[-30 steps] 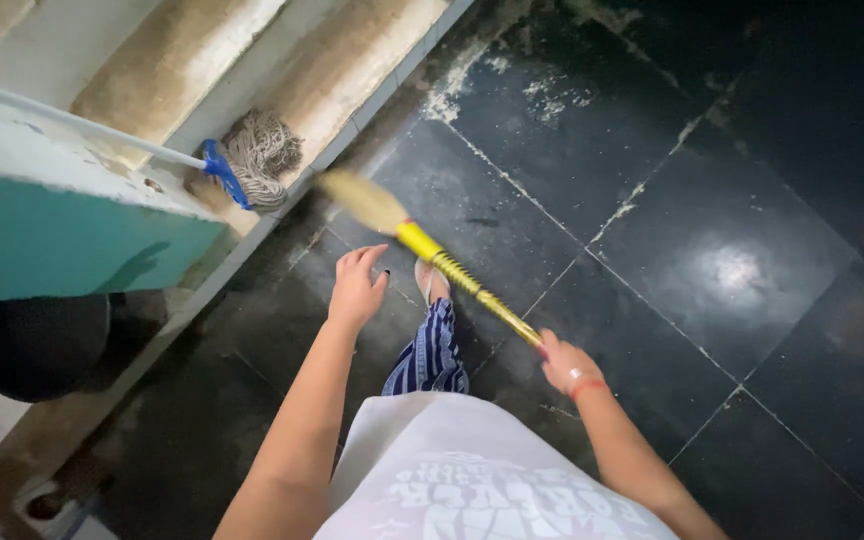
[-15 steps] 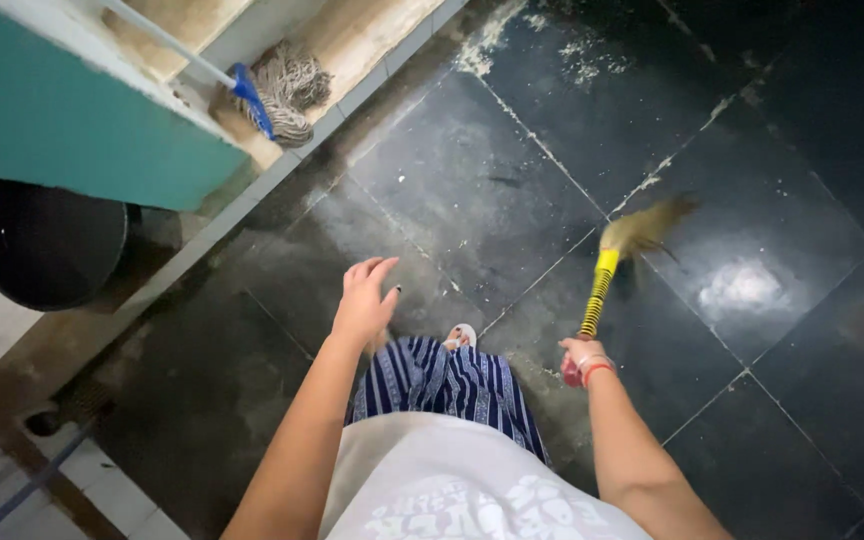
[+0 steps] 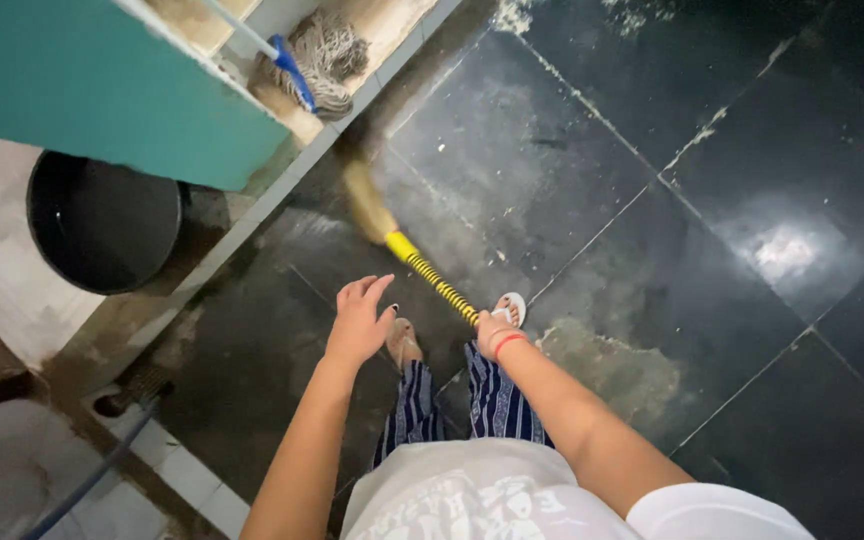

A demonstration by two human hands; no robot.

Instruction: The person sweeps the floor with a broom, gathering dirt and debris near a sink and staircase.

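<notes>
My right hand [image 3: 492, 332] grips the yellow-and-black handle of a small broom [image 3: 422, 268]. Its straw head [image 3: 364, 200] is blurred and reaches forward-left over the dark wet floor tiles [image 3: 592, 130], close to the pale curb. My left hand [image 3: 360, 322] hangs free over the floor with fingers spread, holding nothing. My feet in sandals and striped trousers show below both hands.
A black bucket [image 3: 102, 220] stands at the left below a teal panel [image 3: 92, 90]. A string mop with a blue clamp [image 3: 312, 60] lies on the pale steps behind the curb [image 3: 282, 190]. A floor drain and a hose [image 3: 102, 470] sit at the lower left.
The broom has swung from the right side of my body to the front-left, toward the curb. My left hand stayed open and free. The view tilted a little.
</notes>
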